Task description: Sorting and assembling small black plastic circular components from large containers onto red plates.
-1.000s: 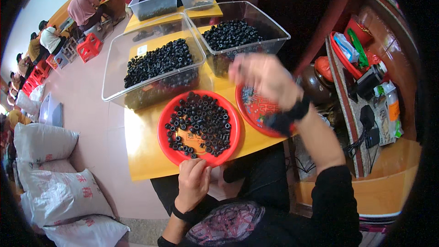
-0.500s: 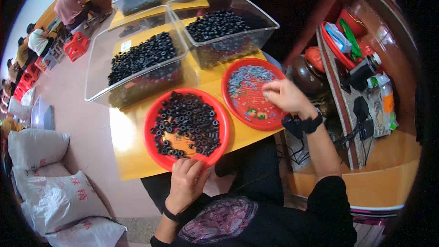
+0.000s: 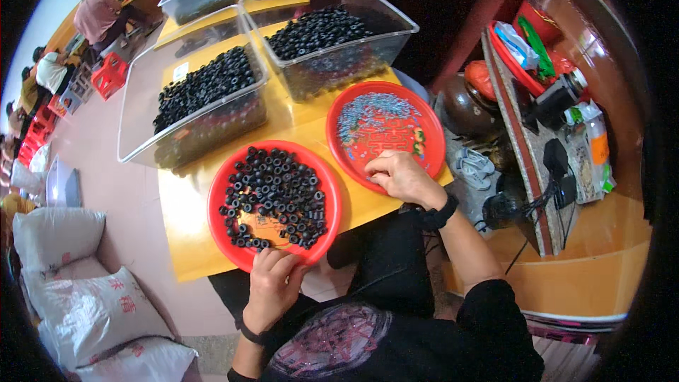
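My left hand (image 3: pixel 272 284) is closed at the near rim of a red plastic tray (image 3: pixel 216 225), its fingertips beside the small black rings (image 3: pixel 272 184) spread in that tray. Whatever those fingers hold, if anything, is hidden. My right hand (image 3: pixel 404 177) has its thumb and fingers pinched together over the near edge of a second red tray (image 3: pixel 437 127). Many thin bluish, pin-like pieces (image 3: pixel 375 110) lie mostly in the far part of this tray. What sits in the pinch is too small to make out.
Two clear plastic bins (image 3: pixel 194 127) (image 3: pixel 318 64) of black rings stand behind the trays on the yellow tabletop (image 3: pixel 184 240). White sacks (image 3: pixel 106 311) are piled at the left. A shelf (image 3: pixel 513 141) at the right holds a black flask (image 3: pixel 559 99). People sit far left.
My right hand has moved left and nearer to me, from the right part of its tray to the near edge. My left hand stays at its tray's near rim. The view has shifted slightly.
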A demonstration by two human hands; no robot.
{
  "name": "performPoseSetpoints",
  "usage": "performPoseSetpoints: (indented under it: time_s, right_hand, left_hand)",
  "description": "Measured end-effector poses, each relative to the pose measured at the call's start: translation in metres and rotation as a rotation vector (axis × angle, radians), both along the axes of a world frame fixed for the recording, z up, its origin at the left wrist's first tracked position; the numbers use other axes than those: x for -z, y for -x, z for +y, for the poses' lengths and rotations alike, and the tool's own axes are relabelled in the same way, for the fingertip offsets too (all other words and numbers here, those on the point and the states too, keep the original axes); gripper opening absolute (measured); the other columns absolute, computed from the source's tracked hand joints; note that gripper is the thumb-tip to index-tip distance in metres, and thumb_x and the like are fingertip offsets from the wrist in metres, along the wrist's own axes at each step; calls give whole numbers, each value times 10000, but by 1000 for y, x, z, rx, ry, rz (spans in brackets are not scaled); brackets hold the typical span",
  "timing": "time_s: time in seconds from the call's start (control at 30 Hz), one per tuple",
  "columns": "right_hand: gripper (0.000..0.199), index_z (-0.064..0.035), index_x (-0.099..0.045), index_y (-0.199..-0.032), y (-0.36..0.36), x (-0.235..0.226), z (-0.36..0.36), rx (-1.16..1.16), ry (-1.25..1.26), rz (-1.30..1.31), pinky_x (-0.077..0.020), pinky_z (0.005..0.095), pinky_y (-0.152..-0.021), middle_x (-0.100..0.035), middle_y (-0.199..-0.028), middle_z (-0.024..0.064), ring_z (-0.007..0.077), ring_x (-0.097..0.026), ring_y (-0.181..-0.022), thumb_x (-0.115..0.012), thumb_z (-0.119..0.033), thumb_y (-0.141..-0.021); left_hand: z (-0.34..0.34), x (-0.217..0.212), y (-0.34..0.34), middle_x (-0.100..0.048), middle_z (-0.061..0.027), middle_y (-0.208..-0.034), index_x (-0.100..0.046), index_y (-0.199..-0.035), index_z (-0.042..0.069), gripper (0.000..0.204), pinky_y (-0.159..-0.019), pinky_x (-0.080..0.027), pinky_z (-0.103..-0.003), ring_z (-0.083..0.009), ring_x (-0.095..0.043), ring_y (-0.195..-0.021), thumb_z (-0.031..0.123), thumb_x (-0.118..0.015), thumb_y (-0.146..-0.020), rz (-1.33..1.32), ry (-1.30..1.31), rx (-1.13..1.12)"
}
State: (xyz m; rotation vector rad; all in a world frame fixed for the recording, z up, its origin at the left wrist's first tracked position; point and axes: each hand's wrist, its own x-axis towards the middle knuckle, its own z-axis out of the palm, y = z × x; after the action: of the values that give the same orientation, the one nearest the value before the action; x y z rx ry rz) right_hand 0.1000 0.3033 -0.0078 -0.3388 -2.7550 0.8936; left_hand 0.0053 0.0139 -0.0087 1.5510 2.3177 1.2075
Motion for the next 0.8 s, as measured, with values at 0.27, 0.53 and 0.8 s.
performPoseSetpoints:
  time_s: [0.27,0.53,0.8]
  right_hand:
    - [177,-22,-616,-829,2,1,0,-4,-259,-107,-462,401,-677,-569,-767,165,337,-570,-751,-540,26,-676]
    - [115,-17,-527,-788,3,2,-1,90,-254,-185,-444,424,-687,-542,-761,173,354,-551,-774,-511,35,-687]
    - [54,-5,-494,-750,2,9,-2,111,-217,-125,-445,465,-652,-537,-710,219,397,-550,-719,-522,9,-707]
  left_hand:
    - [-3,-5,7,-577,-126,-763,-593,-800,-13,147,-610,-447,-332,-275,-557,-689,-49,-651,-669,-25,-98,-138]
    - [17,2,20,-526,-92,-778,-598,-834,37,166,-647,-368,-358,-266,-483,-738,-24,-587,-679,213,58,-182]
    - [22,3,17,-515,-80,-795,-607,-846,64,255,-644,-358,-367,-266,-473,-751,-21,-566,-608,231,88,-49]
